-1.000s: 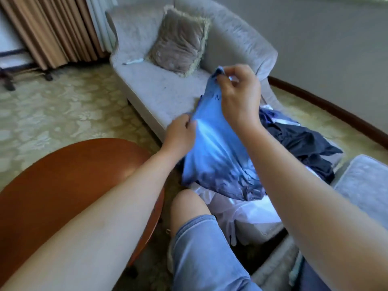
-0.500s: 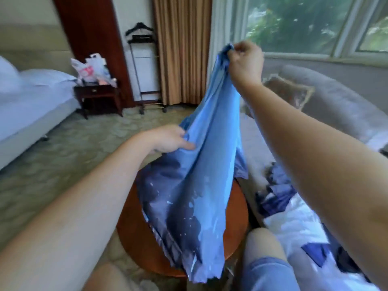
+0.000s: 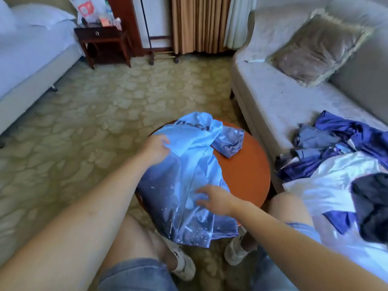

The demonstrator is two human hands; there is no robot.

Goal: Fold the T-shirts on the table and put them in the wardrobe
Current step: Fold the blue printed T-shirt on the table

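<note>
Blue T-shirt (image 3: 189, 162) draped over round counter (image 3: 247, 171), left hand (image 3: 156, 148) gripping its far edge, right hand (image 3: 214, 199) spread loosely on fabric

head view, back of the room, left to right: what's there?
bed → dark wooden nightstand → tan curtain → fringed cushion
</note>
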